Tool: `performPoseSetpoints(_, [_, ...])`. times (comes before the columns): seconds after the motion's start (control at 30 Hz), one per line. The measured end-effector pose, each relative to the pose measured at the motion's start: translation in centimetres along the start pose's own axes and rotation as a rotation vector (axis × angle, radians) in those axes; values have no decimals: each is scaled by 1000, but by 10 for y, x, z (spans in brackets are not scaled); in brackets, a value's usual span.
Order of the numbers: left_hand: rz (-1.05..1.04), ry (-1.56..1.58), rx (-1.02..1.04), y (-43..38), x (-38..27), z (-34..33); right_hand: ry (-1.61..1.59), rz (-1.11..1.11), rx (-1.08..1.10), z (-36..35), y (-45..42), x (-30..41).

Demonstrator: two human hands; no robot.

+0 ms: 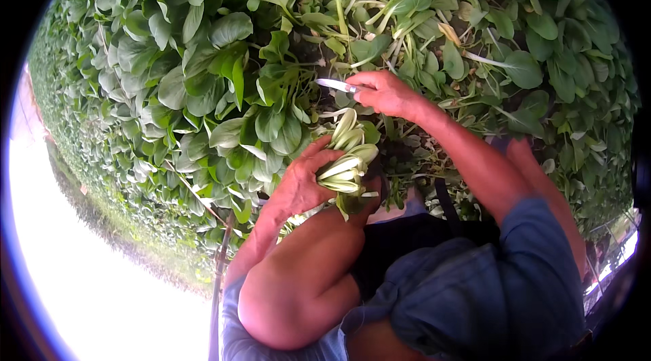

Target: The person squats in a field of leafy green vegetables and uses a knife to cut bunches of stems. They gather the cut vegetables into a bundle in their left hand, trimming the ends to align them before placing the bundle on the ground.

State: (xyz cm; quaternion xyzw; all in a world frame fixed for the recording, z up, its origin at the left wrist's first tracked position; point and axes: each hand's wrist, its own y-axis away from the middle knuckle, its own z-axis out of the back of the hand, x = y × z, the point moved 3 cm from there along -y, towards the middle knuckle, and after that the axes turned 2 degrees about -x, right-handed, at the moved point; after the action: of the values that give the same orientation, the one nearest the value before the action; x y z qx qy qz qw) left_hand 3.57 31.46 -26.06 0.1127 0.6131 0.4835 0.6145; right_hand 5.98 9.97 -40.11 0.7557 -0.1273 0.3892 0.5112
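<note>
My left hand (304,178) grips a bunch of cut leafy greens (348,162), their pale stem ends turned up and to the right. The bunch is held beside my bent left knee, its leaves mostly hidden below the stems. In my right hand (389,92) is a small knife (335,84), its blade pointing left. The blade's tip is close to the stems of a standing leafy plant (285,73); I cannot tell whether it touches them. Bare soil and loose stems show beneath the knife.
Dense standing greens (168,66) fill the left side. Cut leaves and stalks (402,20) litter the ground ahead and to the right, with a yellowed leaf (449,34) among them. A thin post (219,264) stands at my left, with a cord (190,188) running from it into the greens.
</note>
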Motion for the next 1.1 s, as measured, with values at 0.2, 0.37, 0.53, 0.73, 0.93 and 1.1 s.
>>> performPoseSetpoints(0.2, [-139,114,-46,-4,-49,27,-629,86,94,17,31,36])
performPoseSetpoints(0.37, [-207,-151,-85,-10,-78,36,-659,156,-6,27,45,53])
performPoseSetpoints(0.53, [-473,-354,-46,-10,-92,35,-682,311,-329,61,47,45])
performPoseSetpoints(0.73, [-616,-473,-66,-16,-106,36,-777,251,-335,60,51,41])
performPoseSetpoints(0.93, [-629,-602,-120,-38,-107,43,-849,244,-233,45,58,46])
performPoseSetpoints(1.1, [-554,-511,-255,-35,-94,46,-841,220,-192,45,61,46])
